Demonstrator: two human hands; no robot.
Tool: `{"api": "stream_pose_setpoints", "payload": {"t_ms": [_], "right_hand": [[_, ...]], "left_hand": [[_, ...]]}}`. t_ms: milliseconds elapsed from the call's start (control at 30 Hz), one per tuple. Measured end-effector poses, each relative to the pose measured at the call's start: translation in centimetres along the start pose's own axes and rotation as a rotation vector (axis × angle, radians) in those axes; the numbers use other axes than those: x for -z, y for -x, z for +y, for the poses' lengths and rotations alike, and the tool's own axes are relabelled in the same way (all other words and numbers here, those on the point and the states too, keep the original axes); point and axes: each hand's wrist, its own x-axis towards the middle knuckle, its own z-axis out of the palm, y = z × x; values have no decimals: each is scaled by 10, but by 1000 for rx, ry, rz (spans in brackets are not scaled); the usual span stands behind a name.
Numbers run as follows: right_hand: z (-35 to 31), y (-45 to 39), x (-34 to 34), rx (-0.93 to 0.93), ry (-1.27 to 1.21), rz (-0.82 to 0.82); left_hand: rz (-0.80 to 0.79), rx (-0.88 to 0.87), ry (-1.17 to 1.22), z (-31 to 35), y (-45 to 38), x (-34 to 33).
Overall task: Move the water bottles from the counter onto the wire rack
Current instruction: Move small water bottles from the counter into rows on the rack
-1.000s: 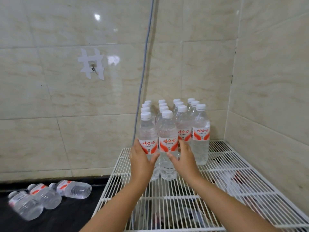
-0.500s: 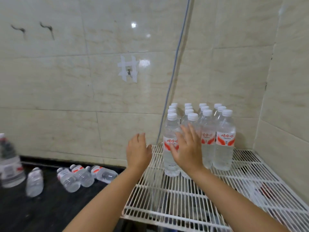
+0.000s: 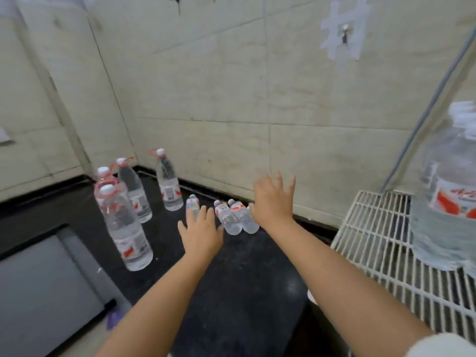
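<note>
Small water bottles with red and white labels lie on their sides on the black counter near the wall. My left hand hovers flat over one lying bottle, fingers spread, holding nothing. My right hand reaches out just right of the lying bottles, fingers spread and empty. At the right the white wire rack carries upright bottles, blurred at the frame edge.
Several tall bottles with red ring handles stand upright on the counter's left part. A grey sink or tray lies at the lower left. Tiled walls close the back and left. A grey cable runs down the wall by the rack.
Both hands have left the bottles on the rack and swung left over the counter. The view has turned left with them, so the rack now sits at the right edge.
</note>
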Motion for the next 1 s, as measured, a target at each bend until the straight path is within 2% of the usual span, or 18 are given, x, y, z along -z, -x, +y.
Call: {"api": "stream_pose_setpoints", "payload": {"t_ms": [133,300,467,600,733,867,1000], "right_hand": [[-29,-41,-68,-67,-3,-54],[-39,-90,-156,-195,64,-171],[-9,-112,-230,-400,81,-347],[35,-116,-267,-541,111,-464],[63,-125,-290,-537,74,-499],[73,-128,-303,-461,149,-508],[68,-128,-303,-463,159,-468]], "left_hand": [[-136,24,-28,-38,-47,-41],[-264,-42,-13,-74,-124,-102],[-355,-178,33,-80,-190,-167],[-354,-353,94,-51,-232,-208],[-427,-448,149,-12,-267,-238],[-544,-498,49,6,-277,-266],[-580,-559,-25,7,-274,-267]]}}
